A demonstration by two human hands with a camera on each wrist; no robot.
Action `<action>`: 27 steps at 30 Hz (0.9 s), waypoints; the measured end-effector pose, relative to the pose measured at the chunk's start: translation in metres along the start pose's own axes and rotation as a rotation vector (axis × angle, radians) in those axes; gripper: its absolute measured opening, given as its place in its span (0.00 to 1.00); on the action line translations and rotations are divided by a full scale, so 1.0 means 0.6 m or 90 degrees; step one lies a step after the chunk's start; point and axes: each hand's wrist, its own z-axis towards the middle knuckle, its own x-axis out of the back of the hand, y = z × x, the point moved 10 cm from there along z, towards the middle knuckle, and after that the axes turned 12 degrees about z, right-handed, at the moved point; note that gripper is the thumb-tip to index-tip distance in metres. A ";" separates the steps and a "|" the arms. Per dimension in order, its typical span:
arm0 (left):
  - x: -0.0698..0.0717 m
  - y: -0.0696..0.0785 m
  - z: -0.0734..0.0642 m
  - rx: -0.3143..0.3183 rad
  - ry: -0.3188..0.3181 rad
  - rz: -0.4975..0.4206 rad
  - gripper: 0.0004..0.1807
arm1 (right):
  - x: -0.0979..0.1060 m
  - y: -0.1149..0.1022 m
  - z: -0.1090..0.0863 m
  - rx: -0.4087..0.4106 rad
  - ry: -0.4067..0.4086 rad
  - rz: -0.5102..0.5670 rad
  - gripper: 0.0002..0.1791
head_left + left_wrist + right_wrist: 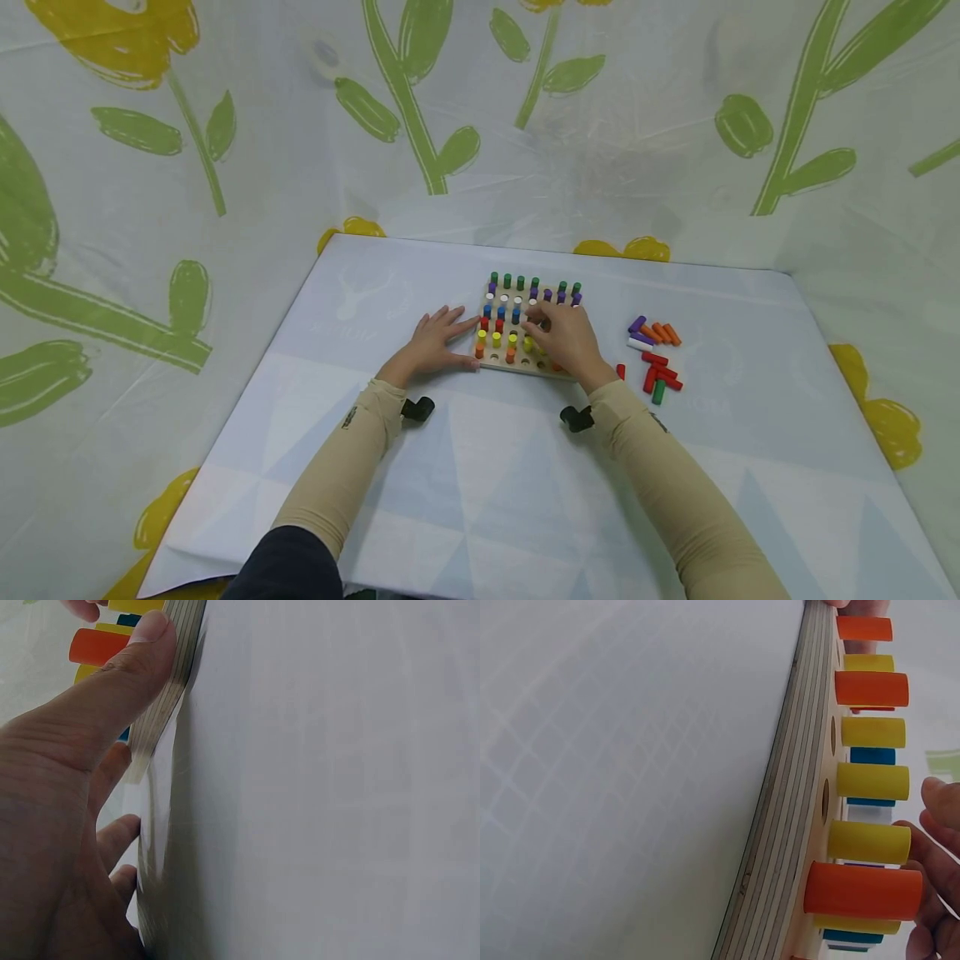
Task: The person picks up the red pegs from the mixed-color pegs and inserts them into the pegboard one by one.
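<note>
A wooden pegboard (522, 368) stands on the table with rows of green, purple, white, blue, red, yellow and orange pegs. My left hand (432, 340) lies at its left side with fingers spread, the thumb (142, 656) touching the board's near edge by an orange peg (97, 646). Over the board's right half, my right hand (567, 337) reaches with bent fingers, the fingertips close to the blue pegs (502, 313). Its fingers (937, 851) show behind the yellow pegs (870, 841) in the right wrist view; I cannot tell whether they hold a peg.
Loose pegs lie right of the board: purple (637, 324), several orange (662, 332), white (641, 344), several red (654, 358) and green (658, 392). One red peg (620, 372) lies beside the right wrist. A pale patterned cloth (480, 483) covers the table.
</note>
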 end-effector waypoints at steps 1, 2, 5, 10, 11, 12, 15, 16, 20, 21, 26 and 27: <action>0.000 0.000 0.000 0.000 -0.001 0.000 0.52 | 0.000 0.000 0.000 0.001 0.000 0.000 0.16; 0.000 0.001 -0.001 0.000 -0.001 0.000 0.52 | 0.001 0.001 -0.001 0.001 0.001 0.001 0.16; 0.001 0.002 -0.002 -0.001 -0.002 -0.002 0.52 | 0.002 0.002 -0.001 0.004 0.004 0.004 0.16; 0.003 0.004 -0.003 -0.004 -0.001 -0.006 0.52 | 0.003 0.007 -0.004 -0.003 0.004 -0.003 0.16; 0.004 0.004 -0.004 -0.004 0.000 -0.008 0.52 | 0.004 0.008 -0.005 -0.005 0.004 -0.006 0.16; 0.004 0.004 -0.004 -0.004 0.001 -0.010 0.52 | 0.004 0.009 -0.006 -0.008 0.005 -0.008 0.16; 0.005 0.004 -0.004 -0.006 0.003 -0.013 0.52 | 0.006 0.012 -0.008 -0.015 0.002 -0.015 0.17; 0.005 0.004 -0.004 -0.006 0.003 -0.013 0.52 | 0.006 0.013 -0.009 -0.018 0.000 -0.016 0.17; 0.005 0.005 -0.005 -0.007 -0.001 -0.013 0.52 | 0.011 0.018 -0.012 -0.034 -0.004 -0.013 0.17; 0.006 0.005 -0.005 -0.006 -0.001 -0.013 0.52 | 0.012 0.019 -0.013 -0.038 -0.004 -0.011 0.17; 0.008 0.006 -0.006 -0.004 -0.003 -0.014 0.52 | 0.017 0.021 -0.015 -0.045 -0.002 -0.011 0.17; 0.007 0.006 -0.006 -0.004 -0.005 -0.012 0.52 | 0.018 0.021 -0.015 -0.044 -0.002 -0.013 0.17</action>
